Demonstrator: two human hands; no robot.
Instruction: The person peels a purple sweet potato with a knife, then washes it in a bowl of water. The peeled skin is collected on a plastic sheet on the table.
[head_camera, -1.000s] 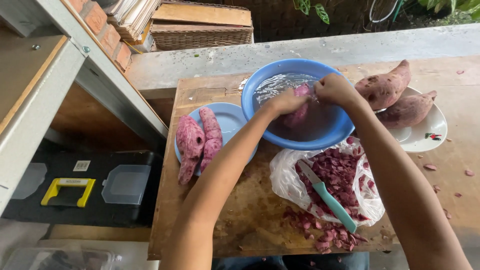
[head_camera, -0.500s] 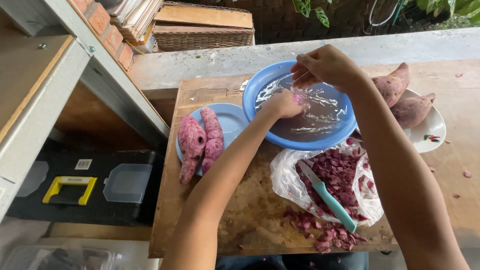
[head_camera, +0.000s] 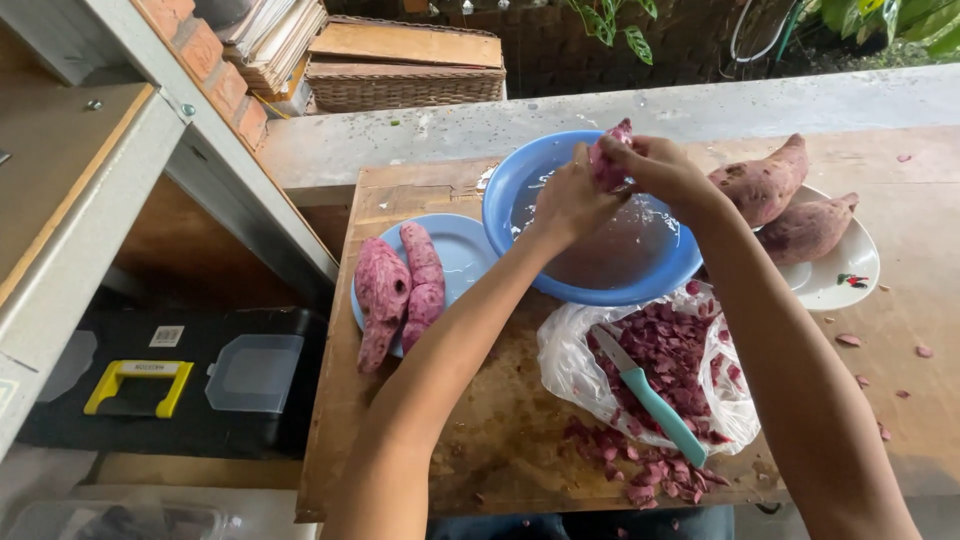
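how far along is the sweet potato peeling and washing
Done: two peeled purple sweet potatoes lie on the small blue plate, and peelings are piled on the plastic bag with the knife laid down. In hand: the left hand and right hand hold a third peeled sweet potato over the blue bowl of water. Left: two unpeeled sweet potatoes on the white plate.

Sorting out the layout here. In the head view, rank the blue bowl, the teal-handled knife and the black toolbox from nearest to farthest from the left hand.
1. Blue bowl: directly under the left hand, at the board's far edge.
2. Teal-handled knife: nearer the person, lying on the plastic bag of purple peelings.
3. Black toolbox: far left, off the board, below the shelf.
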